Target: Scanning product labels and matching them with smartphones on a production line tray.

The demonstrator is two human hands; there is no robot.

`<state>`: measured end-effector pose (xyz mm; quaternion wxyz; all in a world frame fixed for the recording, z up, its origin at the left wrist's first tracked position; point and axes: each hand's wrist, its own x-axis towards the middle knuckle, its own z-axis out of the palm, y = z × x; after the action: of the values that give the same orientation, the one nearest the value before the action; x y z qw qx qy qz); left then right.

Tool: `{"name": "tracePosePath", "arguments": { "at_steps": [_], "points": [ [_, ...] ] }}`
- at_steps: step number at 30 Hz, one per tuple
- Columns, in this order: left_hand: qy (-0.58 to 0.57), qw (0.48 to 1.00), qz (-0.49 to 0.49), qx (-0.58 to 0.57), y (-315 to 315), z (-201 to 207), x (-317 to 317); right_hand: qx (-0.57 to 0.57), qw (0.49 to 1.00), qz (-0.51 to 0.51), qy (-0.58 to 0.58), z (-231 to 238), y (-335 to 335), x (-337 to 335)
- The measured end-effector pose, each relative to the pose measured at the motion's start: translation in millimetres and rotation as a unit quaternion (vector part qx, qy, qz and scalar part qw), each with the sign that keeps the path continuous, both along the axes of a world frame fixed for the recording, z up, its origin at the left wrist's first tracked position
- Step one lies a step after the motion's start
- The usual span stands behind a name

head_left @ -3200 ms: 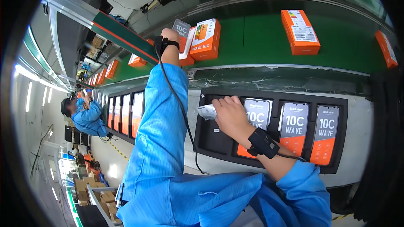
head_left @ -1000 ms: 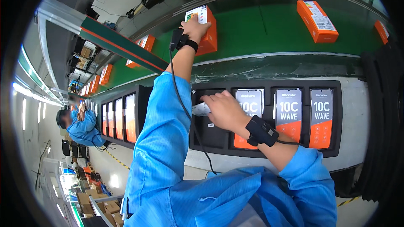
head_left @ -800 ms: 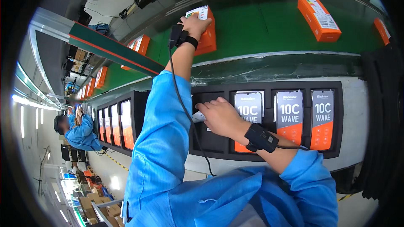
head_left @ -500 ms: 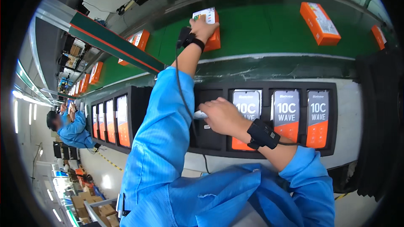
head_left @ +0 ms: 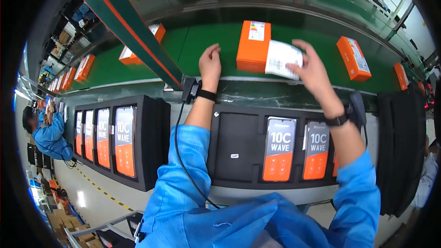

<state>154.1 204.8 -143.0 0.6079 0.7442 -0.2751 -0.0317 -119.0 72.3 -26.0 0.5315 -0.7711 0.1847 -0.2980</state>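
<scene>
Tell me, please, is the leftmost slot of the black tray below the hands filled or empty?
Empty: the slot shows bare black foam, while phones fill the slots beside it.

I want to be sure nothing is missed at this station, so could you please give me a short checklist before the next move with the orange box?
1. Orange box flat on green belt: ok.
2. White leaflet held by right hand: ok.
3. Leaflet resting against box edge: ok.
4. Left hand steadying box: not ok, beside it, apart.
5. Box open: cannot tell.
6. Black tray holds phones: ok, left slot empty.
</scene>
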Motion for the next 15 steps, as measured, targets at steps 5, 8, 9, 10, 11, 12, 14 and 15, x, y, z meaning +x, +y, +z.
{"name": "tracePosePath", "arguments": {
  "at_steps": [5, 8, 9, 10, 11, 12, 14, 15],
  "points": [
    [-0.027, 0.999, -0.004, -0.04, -12, 24, -30, -0.073, 0.984, -0.054, 0.15, -23, -53, 65],
    [-0.06, 0.998, -0.013, -0.01, -10, 13, -18, -0.303, 0.91, -0.184, 0.215, -30, -54, 70],
    [-0.091, 0.996, -0.008, -0.02, -10, 8, -8, -0.309, 0.916, -0.179, 0.184, -26, -56, 64],
    [-0.073, 0.996, 0.006, -0.05, -6, 9, -2, -0.295, 0.922, -0.17, 0.184, -11, -38, 55],
    [-0.066, 0.995, -0.003, -0.075, -4, 16, 2, -0.309, 0.923, -0.168, 0.159, -5, -29, 40],
    [-0.042, 0.993, -0.028, -0.102, -3, 31, 1, -0.323, 0.922, -0.168, 0.133, -1, -22, 23],
    [0.111, 0.968, -0.144, -0.173, 14, 85, -34, -0.298, 0.934, -0.162, 0.116, -6, -3, -14],
    [0.132, 0.952, -0.201, -0.19, 24, 107, -59, -0.251, 0.952, -0.136, 0.113, -16, -3, -34]
  ]
}}
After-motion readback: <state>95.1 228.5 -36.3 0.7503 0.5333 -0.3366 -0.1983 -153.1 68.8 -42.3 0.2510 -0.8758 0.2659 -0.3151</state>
